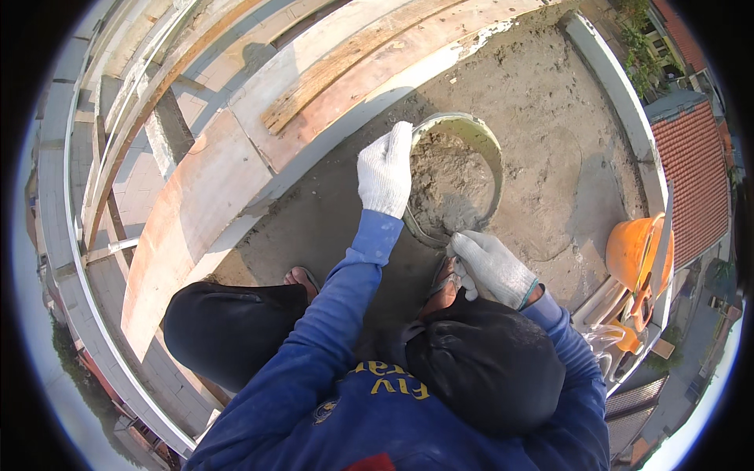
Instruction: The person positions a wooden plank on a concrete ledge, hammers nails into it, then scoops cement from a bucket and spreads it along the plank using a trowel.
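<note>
A round, pale bucket (492,149) stands on the grey cement surface in front of me, with wet mortar (448,177) inside. My left hand (386,171), in a white knitted glove, is closed over the bucket's left rim. At the near right side of the rim is my right hand (493,267), also gloved, its fingers curled and pressed together. Whatever those fingers may hold is hidden. Just beyond their tips, a smooth wet lump of mortar (463,216) lies within the bucket.
Rough cement (542,102) spreads around the bucket, smoother and darker near my feet. A curved board (212,188) edges the left side, with a loose wooden strip (338,71) on it. An orange bucket (628,247) and orange-handled tool (642,302) sit right, by a low wall (616,71).
</note>
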The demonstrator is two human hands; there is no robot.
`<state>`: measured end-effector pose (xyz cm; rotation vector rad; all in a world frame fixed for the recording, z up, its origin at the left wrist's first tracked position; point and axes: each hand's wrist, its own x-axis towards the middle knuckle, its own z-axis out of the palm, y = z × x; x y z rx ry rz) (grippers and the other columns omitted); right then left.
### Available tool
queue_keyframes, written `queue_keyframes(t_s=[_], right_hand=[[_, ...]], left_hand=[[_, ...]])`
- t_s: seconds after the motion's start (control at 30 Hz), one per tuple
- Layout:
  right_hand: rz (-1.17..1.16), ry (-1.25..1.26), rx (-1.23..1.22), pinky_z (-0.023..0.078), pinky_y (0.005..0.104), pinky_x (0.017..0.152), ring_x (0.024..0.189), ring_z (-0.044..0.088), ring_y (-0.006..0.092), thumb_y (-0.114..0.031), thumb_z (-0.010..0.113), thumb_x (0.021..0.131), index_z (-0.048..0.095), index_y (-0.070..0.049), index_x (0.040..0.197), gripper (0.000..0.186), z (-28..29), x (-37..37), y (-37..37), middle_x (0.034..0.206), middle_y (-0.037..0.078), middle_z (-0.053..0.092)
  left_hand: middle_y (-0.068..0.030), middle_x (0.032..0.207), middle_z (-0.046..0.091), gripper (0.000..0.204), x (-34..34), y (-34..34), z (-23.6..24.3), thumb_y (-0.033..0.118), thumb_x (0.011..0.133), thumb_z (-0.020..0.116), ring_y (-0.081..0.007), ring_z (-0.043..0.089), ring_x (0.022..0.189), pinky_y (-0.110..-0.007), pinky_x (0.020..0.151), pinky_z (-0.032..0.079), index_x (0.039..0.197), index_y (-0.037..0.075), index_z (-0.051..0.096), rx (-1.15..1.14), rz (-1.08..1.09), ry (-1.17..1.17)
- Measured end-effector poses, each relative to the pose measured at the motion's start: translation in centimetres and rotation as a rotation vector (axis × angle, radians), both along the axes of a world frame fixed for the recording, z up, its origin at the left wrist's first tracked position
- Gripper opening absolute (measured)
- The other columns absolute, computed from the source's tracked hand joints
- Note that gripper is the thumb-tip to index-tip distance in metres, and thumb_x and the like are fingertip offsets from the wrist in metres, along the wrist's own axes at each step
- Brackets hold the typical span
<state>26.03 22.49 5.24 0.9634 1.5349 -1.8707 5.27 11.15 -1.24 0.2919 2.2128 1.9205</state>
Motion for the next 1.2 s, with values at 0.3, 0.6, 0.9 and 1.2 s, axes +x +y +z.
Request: queue_keyframes(t_s=[0.3, 0.6, 0.9, 1.2], right_hand=[[-0.138, 0.062, 0.043, 0.056, 0.029, 0.057, 0.062, 0.059, 0.0102, -0.04, 0.055, 0.118, 0.065, -0.005, 0.109, 0.037, 0.4, 1.4, 2.3, 0.081, 0.002, 0.059], [-0.523, 0.35, -0.366, 0.059, 0.0319, 0.059, 0.067, 0.064, 0.0135, -0.045, 0.058, 0.117, 0.066, -0.005, 0.118, 0.04, -4.3, 1.6, 2.5, 0.083, 0.003, 0.062], [-1.643, 0.65, 0.408, 0.062, 0.0354, 0.061, 0.071, 0.068, 0.017, -0.031, 0.054, 0.117, 0.062, -0.004, 0.138, 0.035, -5.6, -5.1, 13.4, 0.092, 0.006, 0.066], [-1.42, 0.243, 1.128, 0.06, 0.0515, 0.09, 0.103, 0.077, 0.0483, -0.044, 0.064, 0.11, 0.056, -0.005, 0.153, 0.058, -13.5, -23.8, 21.9, 0.121, 0.027, 0.078]], left_hand=[[-0.0103, 0.092, 0.078, 0.046, -0.3, -0.1, 0.2, 0.034, 0.116, 0.062, -0.0136, 0.063, 0.088, -0.035, 0.085, 0.054, 0.109, -0.009, 0.078, -0.015, 0.042, -0.022], [-0.0095, 0.119, 0.08, 0.049, -2.7, -6.3, -3.9, 0.039, 0.117, 0.063, -0.0162, 0.073, 0.103, -0.033, 0.094, 0.058, 0.128, -0.006, 0.077, 0.122, 0.212, -0.327], [-0.0179, 0.145, 0.071, 0.064, -0.8, -12.5, -6.6, 0.051, 0.118, 0.053, -0.0334, 0.072, 0.127, -0.049, 0.11, 0.058, 0.148, -0.004, 0.064, 0.214, 0.277, -0.609], [-0.016, 0.143, 0.073, 0.063, -0.8, -9.6, -7.0, 0.049, 0.116, 0.058, -0.0311, 0.072, 0.124, -0.046, 0.108, 0.059, 0.146, -0.005, 0.066, 0.125, 0.326, -0.503]])
